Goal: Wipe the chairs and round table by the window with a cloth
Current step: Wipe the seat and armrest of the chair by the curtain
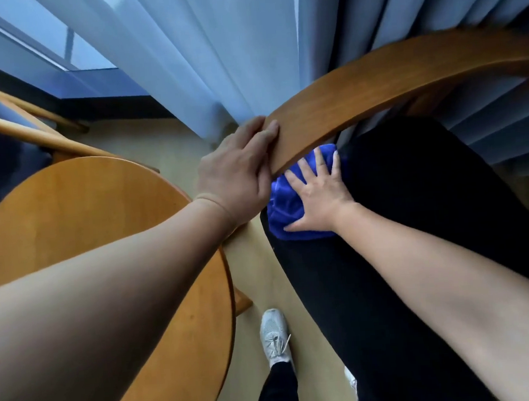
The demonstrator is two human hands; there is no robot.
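Note:
A chair with a dark seat [414,208] and a curved wooden rail [374,83] stands at the right, against the curtain. A blue cloth [285,205] lies on the seat's near-left corner, partly under the rail. My right hand [316,193] presses flat on the cloth with its fingers spread. My left hand [239,170] holds the lower end of the wooden rail, fingers laid over its top; the thumb is hidden. The round wooden table [85,206] is at the left, under my left forearm.
A second chair [8,130] with a blue cushion and wooden arms stands at the far left beyond the table. Pale curtains [215,47] hang behind the chair, with the window [41,31] at top left. My white shoe [274,337] is on the beige floor between table and chair.

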